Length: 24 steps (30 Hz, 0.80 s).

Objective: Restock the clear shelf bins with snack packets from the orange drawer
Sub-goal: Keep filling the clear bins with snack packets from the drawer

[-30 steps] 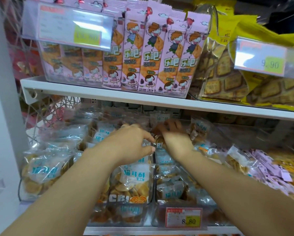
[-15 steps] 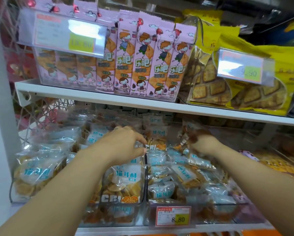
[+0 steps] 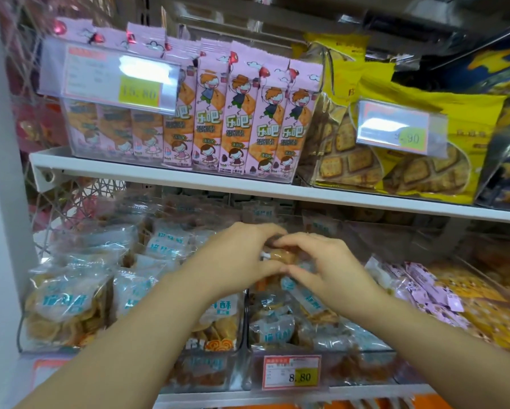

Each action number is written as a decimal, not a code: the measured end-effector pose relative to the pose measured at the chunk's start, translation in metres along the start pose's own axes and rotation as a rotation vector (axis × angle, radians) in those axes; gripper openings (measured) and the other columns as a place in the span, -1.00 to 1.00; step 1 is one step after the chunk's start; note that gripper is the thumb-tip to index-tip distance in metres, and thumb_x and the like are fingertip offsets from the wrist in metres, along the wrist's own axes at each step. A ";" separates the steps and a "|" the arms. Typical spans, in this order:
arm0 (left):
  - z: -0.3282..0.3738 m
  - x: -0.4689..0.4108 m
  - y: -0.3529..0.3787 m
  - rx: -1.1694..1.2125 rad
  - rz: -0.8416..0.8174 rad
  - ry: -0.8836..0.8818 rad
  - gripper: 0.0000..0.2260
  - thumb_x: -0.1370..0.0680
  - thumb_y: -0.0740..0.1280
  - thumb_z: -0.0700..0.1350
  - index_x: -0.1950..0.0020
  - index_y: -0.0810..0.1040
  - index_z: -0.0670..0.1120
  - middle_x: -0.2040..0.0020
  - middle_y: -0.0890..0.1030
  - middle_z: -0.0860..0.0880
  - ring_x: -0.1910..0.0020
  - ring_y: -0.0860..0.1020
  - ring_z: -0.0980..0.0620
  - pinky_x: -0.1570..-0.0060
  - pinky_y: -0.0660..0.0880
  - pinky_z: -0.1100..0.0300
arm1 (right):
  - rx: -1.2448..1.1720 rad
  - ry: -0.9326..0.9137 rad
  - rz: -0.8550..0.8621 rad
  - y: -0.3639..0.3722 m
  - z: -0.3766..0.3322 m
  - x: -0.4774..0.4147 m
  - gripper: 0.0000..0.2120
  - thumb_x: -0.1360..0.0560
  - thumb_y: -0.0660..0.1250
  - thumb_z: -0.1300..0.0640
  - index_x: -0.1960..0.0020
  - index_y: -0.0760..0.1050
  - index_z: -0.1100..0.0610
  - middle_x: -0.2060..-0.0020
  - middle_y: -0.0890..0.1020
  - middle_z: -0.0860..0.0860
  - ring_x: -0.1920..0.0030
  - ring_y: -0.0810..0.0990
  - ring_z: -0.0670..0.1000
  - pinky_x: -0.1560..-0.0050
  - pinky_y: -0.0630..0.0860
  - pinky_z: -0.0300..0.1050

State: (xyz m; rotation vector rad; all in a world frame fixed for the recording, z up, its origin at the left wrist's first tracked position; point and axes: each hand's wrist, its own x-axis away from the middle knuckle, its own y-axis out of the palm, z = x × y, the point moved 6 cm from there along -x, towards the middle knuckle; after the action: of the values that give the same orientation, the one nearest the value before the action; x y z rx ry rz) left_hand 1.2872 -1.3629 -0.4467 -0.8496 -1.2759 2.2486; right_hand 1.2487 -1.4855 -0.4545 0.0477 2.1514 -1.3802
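Clear snack bins (image 3: pixel 76 143) line a white shelf (image 3: pixel 248 187)

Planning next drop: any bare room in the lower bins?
Looks free: back of the right bin, between the pink sachets and the white shelf above. Crowded: blue-label packets heaped across the left and middle bins.

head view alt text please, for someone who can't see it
The left hand and right hand grip one snack packet above well-stocked clear bins. The upper shelf holds pink packets and yellow bags. A price tag on the front bin reads 8.80.
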 end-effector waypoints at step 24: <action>-0.042 0.007 -0.002 -0.140 -0.017 -0.204 -0.73 -0.55 0.33 0.01 -0.25 0.49 0.11 -0.24 0.55 0.09 -0.22 0.48 0.08 -0.21 0.46 0.03 | -0.094 0.446 0.016 0.042 0.072 -0.040 -0.65 -0.51 0.37 0.17 -0.28 0.48 0.11 -0.09 0.60 0.03 -0.04 0.58 0.01 0.05 0.40 -0.37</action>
State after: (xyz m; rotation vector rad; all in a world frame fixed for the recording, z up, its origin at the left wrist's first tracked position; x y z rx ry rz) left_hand 1.3113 -1.3319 -0.4637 -0.6666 -1.5409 2.3014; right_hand 1.3277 -1.5157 -0.4910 0.3661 2.5683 -1.3528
